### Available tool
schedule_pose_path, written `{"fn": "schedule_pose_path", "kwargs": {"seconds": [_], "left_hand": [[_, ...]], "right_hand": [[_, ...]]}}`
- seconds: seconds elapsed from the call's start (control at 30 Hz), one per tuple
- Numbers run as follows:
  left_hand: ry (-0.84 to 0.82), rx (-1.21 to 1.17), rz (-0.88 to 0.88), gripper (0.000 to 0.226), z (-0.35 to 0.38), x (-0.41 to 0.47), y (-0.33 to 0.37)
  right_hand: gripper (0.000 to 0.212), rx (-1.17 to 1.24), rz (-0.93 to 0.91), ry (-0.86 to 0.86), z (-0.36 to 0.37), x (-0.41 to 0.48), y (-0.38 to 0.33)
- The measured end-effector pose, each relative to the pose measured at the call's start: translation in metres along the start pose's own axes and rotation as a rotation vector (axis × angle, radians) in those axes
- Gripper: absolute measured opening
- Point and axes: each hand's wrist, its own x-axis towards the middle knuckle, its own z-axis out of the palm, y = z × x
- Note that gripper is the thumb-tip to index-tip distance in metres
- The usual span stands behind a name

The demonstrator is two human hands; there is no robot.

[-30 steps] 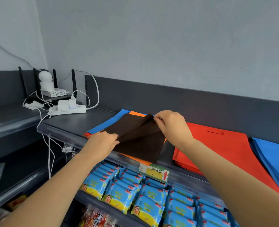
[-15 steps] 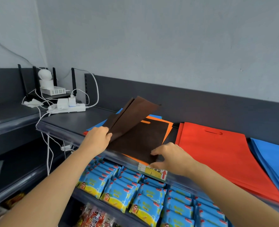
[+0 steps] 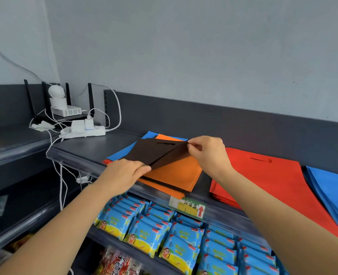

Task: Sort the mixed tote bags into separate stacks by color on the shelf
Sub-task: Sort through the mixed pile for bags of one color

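Brown bags [image 3: 150, 150], thin flat fabric w/ a cut-out handle slot, lie atop the mixed pile [image 3: 164, 187] on the shelf [image 3: 88, 147], approx. centre of view. Left hand [image 3: 124, 175] has its grip closed on their 7 o'clock corner, fingers curled over the edge. Right hand [image 3: 207, 153] pinches the 2 o'clock corner btwn thumb & fingertips and holds it raised a little. The opposite-corner hold looks deliberate: floppy sheets stay taut & together and don't drag what's beneath. Can't tell how many brown sheets are in the hold; at least two layers show.

Under them an orange bag [image 3: 184, 171] is exposed toward 4 o'clock and a blue bag [image 3: 124, 150] pokes out at 10 o'clock. A thin dark edge lower down at 5 o'clock is prob. another brown one, buried. So the pile is still mixed.

At 3 o'clock of the pile, apart from it, lies a red stack [image 3: 263, 175], w/ a blue stack [image 3: 330, 187] beyond; both look sorted. No brown stack in view, so I'd guess the browns need their own spot, maybe the bare shelf at 9 o'clock, short of the power strip [image 3: 84, 132]. Risk: layers slipping apart mid-carry.
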Motion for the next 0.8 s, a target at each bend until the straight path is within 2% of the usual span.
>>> {"fn": "schedule_pose_path", "kwargs": {"seconds": [0.07, 0.13, 0.2, 0.27, 0.33, 0.37, 0.43, 0.47, 0.53, 0.57, 0.6, 0.63, 0.7, 0.73, 0.8], "left_hand": [[0.02, 0.104, 0.079, 0.044, 0.002, -0.001, 0.001], [0.075, 0.211, 0.121, 0.033, 0.005, 0.0, 0.0], [0.126, 0.252, 0.173, 0.021, 0.008, -0.002, 0.0], [0.125, 0.317, 0.208, 0.007, 0.011, -0.005, -0.002], [0.09, 0.356, 0.252, 0.038, 0.014, -0.009, -0.005], [0.083, 0.351, 0.247, 0.047, 0.012, -0.011, -0.004], [0.091, 0.292, 0.296, 0.052, 0.013, -0.013, -0.004], [0.096, 0.254, 0.359, 0.048, 0.012, -0.013, -0.001], [0.062, 0.172, 0.339, 0.027, 0.008, -0.014, 0.001], [-0.008, 0.095, 0.232, 0.036, 0.004, -0.014, 0.003], [-0.082, -0.026, 0.126, 0.056, -0.001, -0.014, 0.007], [-0.091, -0.174, 0.032, 0.069, -0.003, -0.013, 0.01], [0.01, -0.391, -0.136, 0.064, -0.005, -0.004, 0.016], [0.068, -0.384, -0.201, 0.059, -0.003, 0.002, 0.019], [0.114, -0.402, -0.314, 0.065, 0.003, 0.014, 0.034]], "right_hand": [[0.017, 0.07, 0.035, -0.006, 0.001, 0.0, -0.003], [0.013, 0.216, 0.212, 0.042, 0.006, -0.003, 0.004], [0.028, 0.554, 0.618, 0.06, 0.011, -0.008, 0.016], [0.039, 0.963, 1.02, -0.042, 0.012, -0.012, 0.026], [0.032, 1.192, 1.184, -0.124, 0.008, -0.014, 0.028], [0.028, 1.215, 1.197, -0.165, 0.007, -0.014, 0.029], [0.022, 1.147, 1.151, -0.295, 0.009, -0.014, 0.029], [0.023, 1.057, 1.111, -0.355, 0.012, -0.014, 0.029], [0.028, 0.81, 1.001, -0.382, 0.016, -0.016, 0.03], [0.029, 0.715, 0.929, -0.364, 0.016, -0.018, 0.031], [0.031, 0.652, 0.85, -0.329, 0.013, -0.021, 0.032], [0.033, 0.614, 0.77, -0.284, 0.008, -0.023, 0.034], [0.041, 0.59, 0.627, -0.172, -0.006, -0.029, 0.038], [0.044, 0.585, 0.573, -0.109, -0.016, -0.033, 0.041], [0.045, 0.586, 0.486, 0.002, -0.039, -0.041, 0.048]]}}
